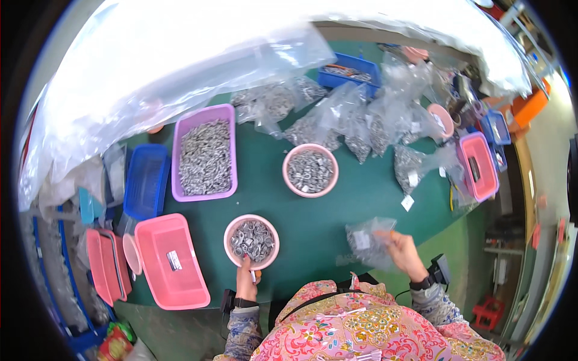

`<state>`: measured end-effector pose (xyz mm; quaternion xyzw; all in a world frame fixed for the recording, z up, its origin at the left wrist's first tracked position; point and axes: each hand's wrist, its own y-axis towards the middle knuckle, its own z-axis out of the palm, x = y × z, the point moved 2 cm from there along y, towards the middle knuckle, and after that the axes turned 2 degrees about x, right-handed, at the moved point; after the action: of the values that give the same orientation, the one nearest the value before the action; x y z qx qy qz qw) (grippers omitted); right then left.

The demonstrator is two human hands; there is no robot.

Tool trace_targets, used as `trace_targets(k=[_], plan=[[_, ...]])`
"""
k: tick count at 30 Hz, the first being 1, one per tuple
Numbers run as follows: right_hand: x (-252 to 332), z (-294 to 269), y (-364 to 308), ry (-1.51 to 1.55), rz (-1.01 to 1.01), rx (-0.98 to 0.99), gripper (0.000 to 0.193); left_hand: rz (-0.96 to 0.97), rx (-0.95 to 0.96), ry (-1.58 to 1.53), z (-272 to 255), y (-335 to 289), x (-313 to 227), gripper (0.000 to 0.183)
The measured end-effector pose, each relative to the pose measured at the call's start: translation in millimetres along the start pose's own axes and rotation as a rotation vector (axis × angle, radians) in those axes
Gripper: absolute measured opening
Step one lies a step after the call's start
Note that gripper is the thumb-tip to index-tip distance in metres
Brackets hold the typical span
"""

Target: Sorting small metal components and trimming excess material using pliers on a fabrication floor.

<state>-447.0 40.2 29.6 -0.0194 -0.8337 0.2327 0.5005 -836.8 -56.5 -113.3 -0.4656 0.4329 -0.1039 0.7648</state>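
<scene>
My left hand is closed on the near rim of a round pink bowl, its thumb over the edge. Small grey metal parts fill that bowl. On the right, near the table's front edge, my right hand pinches the side of a transparent plastic bag with a white label on it. What the bag contains is hard to make out. Farther back stands a second pink bowl, full of similar grey metal pieces.
A purple tub of metal parts, a blue basket and a pink tray stand at left. Filled plastic bags lie along the back of the green table. At right is another pink tray. White plastic sheeting hangs over the far side.
</scene>
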Motion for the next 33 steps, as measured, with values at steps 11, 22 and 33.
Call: trace_targets(k=[11, 22, 33], plan=[[90, 145, 42, -0.252, -0.493, 0.447, 0.046, 0.073, -0.081, 0.012, -35, 7, -15, 0.032], [165, 126, 249, -0.601, -0.697, 0.240, 0.029, 0.086, -0.059, 0.032, -57, 33, -41, 0.038], [65, 171, 401, -1.280, -0.502, 0.032, 0.017, 0.068, -0.089, 0.086, -51, 26, -48, 0.040]])
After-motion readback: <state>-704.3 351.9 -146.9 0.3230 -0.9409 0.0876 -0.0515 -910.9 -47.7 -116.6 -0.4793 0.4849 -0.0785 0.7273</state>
